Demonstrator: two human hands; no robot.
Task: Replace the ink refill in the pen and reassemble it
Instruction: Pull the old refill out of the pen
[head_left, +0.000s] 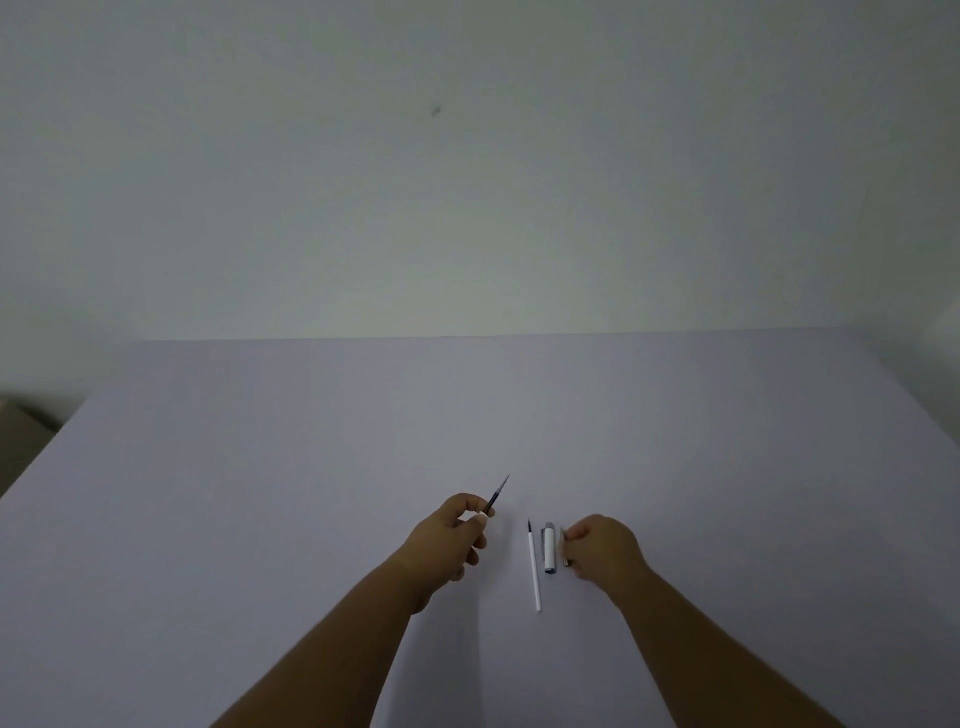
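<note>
My left hand (457, 540) is closed around a thin dark ink refill (497, 494), whose tip points up and to the right, away from me. A white refill (534, 566) with a dark tip lies flat on the table between my hands. Just right of it lies a short white pen part with a grey end (549, 548). My right hand (602, 551) rests on the table beside that part, fingers curled around a small pen piece (566, 545), mostly hidden.
The work surface is a pale lilac table (311, 493) that ends at a plain wall (467, 182). The table's left edge drops off near a brownish object (21, 426) at the far left.
</note>
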